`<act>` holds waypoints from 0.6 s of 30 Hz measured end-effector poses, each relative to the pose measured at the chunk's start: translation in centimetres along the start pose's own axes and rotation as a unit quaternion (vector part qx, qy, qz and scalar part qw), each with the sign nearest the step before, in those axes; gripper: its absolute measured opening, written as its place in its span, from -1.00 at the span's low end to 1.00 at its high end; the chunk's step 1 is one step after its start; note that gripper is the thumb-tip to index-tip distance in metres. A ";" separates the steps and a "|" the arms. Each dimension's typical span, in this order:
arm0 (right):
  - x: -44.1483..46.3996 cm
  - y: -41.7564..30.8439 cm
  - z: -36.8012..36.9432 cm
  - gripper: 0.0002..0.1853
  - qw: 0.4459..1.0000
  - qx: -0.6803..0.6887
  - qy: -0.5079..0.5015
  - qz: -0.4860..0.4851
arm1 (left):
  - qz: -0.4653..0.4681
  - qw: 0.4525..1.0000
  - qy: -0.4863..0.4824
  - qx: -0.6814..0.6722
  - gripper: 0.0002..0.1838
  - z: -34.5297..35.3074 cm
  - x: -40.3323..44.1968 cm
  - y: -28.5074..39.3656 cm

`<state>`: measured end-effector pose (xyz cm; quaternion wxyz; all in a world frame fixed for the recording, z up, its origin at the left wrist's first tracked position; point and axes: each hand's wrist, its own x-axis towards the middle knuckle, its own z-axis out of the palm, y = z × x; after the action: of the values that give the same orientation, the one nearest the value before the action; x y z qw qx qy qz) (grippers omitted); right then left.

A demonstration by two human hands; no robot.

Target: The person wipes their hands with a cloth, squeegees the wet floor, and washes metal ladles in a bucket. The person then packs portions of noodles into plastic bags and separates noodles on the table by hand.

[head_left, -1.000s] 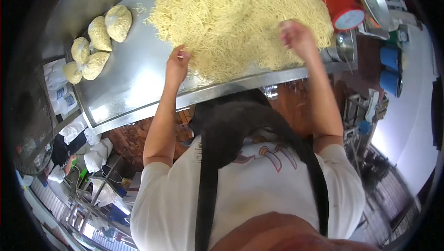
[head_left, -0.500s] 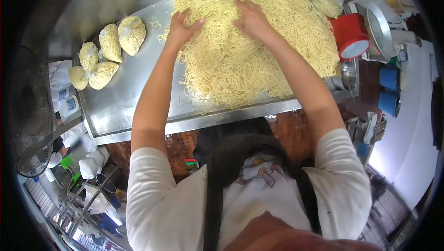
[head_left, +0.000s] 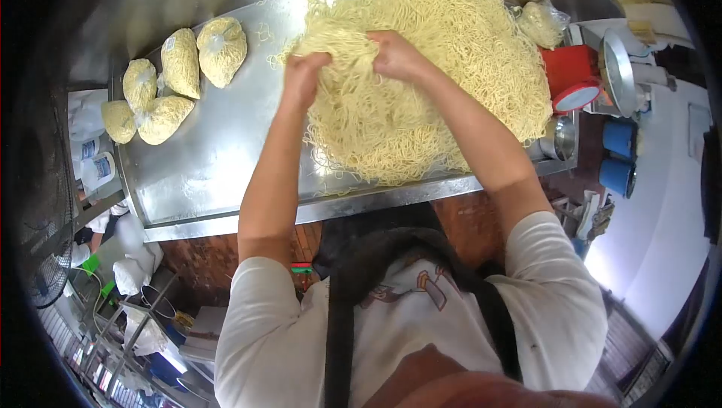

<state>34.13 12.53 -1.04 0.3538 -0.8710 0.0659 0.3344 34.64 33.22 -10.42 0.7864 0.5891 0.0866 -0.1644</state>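
Note:
A wide heap of yellow noodles (head_left: 459, 62) covers the middle and right of the steel table (head_left: 226, 145). My left hand (head_left: 304, 77) is closed on a bunch of the noodles at the heap's left side. Close by on the right, my right hand (head_left: 395, 56) grips the same bunch, fingers curled in. Strands between and below both hands are lifted and blurred by motion. My fingertips are partly hidden in the noodles.
Several filled bags of noodles (head_left: 180, 62) lie at the table's left end. To the right stand another noodle bag (head_left: 543, 23), a red scale (head_left: 568, 77) with a metal pan (head_left: 618, 69), and a metal bowl (head_left: 560, 137). A fan (head_left: 49, 182) is at far left.
My hands, spread open on the heap before, have closed on noodles and come closer to me, lifting strands. The noodles at the heap's back left have been pulled forward, baring some table.

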 end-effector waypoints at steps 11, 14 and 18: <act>-2.6 -2.1 0.0 -0.26 0.972 -0.188 0.094 -0.103 | 0.104 0.856 -0.029 0.506 -0.27 -7.4 2.3 7.7; 2.8 3.7 -3.8 -0.21 0.959 -0.256 0.090 0.084 | 0.066 0.870 -0.018 0.488 -0.11 -6.7 1.7 5.0; 9.8 7.7 -3.6 -0.21 0.921 -0.287 0.264 0.015 | 0.052 0.813 0.000 0.580 0.02 -0.8 5.0 1.3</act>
<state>40.82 5.66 -9.71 0.0537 -0.9908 0.0709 0.1021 39.78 33.53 -11.10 0.3062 0.9396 -0.0555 -0.1429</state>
